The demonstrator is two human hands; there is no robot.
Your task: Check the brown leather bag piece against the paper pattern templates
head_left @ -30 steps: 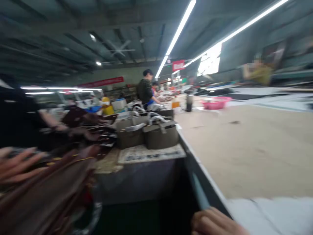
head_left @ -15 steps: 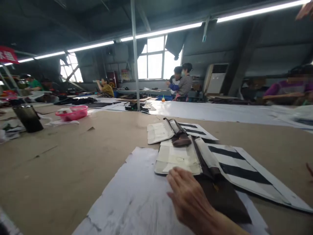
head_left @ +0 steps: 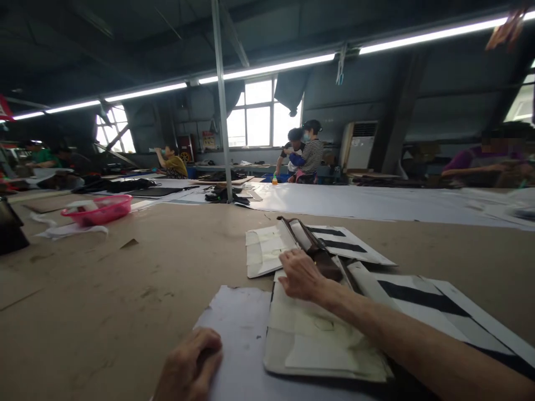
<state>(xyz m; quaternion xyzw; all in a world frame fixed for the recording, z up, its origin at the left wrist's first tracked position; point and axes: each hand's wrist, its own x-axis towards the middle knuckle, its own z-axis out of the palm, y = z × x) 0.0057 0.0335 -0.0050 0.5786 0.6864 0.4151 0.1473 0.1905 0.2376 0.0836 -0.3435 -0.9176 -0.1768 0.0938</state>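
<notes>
- While my right hand (head_left: 303,274) rests flat, grip empty, on the brown piece (head_left: 321,262), pressing sideways could shift it.
- Left hand (head_left: 190,365): loosely curled, empty, near paper sheet (head_left: 238,334) on counter (head_left: 104,289).

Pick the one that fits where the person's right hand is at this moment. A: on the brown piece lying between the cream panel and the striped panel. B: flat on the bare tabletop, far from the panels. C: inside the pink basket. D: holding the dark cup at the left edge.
A: the right hand rests on the brown piece, with the cream panel to its left and the striped panel to its right.
</notes>
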